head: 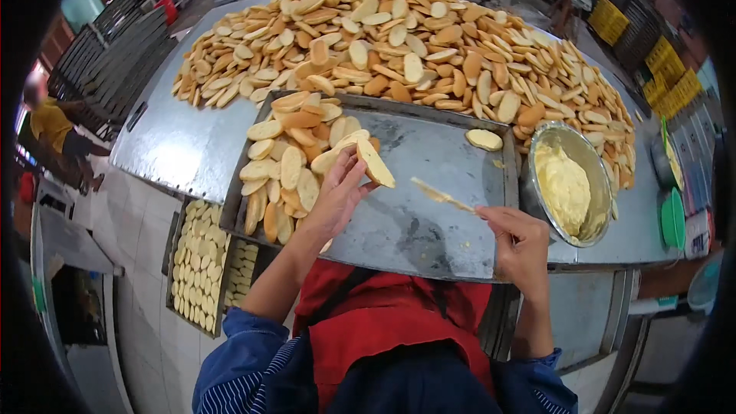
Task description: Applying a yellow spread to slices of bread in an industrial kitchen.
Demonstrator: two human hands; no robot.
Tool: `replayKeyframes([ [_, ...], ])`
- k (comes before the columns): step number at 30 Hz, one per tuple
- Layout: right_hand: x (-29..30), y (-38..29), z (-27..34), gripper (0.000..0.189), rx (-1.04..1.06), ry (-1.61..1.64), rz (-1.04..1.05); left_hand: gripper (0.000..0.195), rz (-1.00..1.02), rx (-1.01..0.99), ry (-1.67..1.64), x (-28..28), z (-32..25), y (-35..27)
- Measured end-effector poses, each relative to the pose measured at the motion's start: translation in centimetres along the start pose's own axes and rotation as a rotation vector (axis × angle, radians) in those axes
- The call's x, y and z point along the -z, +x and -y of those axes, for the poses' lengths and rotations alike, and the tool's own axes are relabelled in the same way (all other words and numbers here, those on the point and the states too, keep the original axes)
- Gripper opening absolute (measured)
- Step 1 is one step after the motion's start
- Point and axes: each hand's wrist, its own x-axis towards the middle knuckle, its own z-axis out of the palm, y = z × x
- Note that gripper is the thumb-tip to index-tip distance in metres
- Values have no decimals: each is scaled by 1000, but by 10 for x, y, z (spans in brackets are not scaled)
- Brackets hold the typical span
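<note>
My left hand (pixel 345 187) grips a slice of bread (pixel 375 164) by its edge, tilted above the metal tray (pixel 402 230). In my right hand (pixel 514 236) is a narrow spreader (pixel 443 194), its blade coated with pale yellow cream and pointing left, apart from the slice. Several plain bread slices (pixel 291 168) are heaped in the tray's left end, beside my left hand. One slice coated with cream (pixel 484 140) lies at the tray's far right corner. A steel bowl (pixel 528 184) of yellow cream (pixel 560 184) leans at the tray's right side.
A large pile of bread slices (pixel 397 40) covers the back of the metal table (pixel 167 144). Lower left, a tray (pixel 198 264) holds rows of coated slices. A green bowl (pixel 673 218) stands at the right edge. A person (pixel 54 126) is at far left, near stacked dark trays (pixel 115 63).
</note>
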Motion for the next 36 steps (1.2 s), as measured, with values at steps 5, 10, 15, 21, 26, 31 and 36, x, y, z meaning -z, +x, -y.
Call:
replayKeyframes([
  [5, 17, -31, -26, 21, -322, 329, -271, 40, 122, 148, 86, -16, 27, 41],
  [10, 26, -59, -48, 23, -429, 370, -457, 40, 245, 243, 226, -49, 73, 86],
  [15, 34, -76, -56, 23, -465, 324, -509, 42, 315, 156, 415, -63, 131, 128],
  [21, 45, -90, -57, 23, -585, 351, -533, 42, 316, -76, 661, -67, 164, 166],
  [26, 43, -89, -62, 23, -609, 369, -532, 41, 291, -109, 775, -73, 178, 183],
  [31, 34, -79, -70, 24, -503, 345, -524, 44, 117, -236, 800, -88, 178, 179],
  [36, 36, -72, -67, 25, -536, 357, -487, 47, 15, -409, 1017, -90, 168, 169],
])
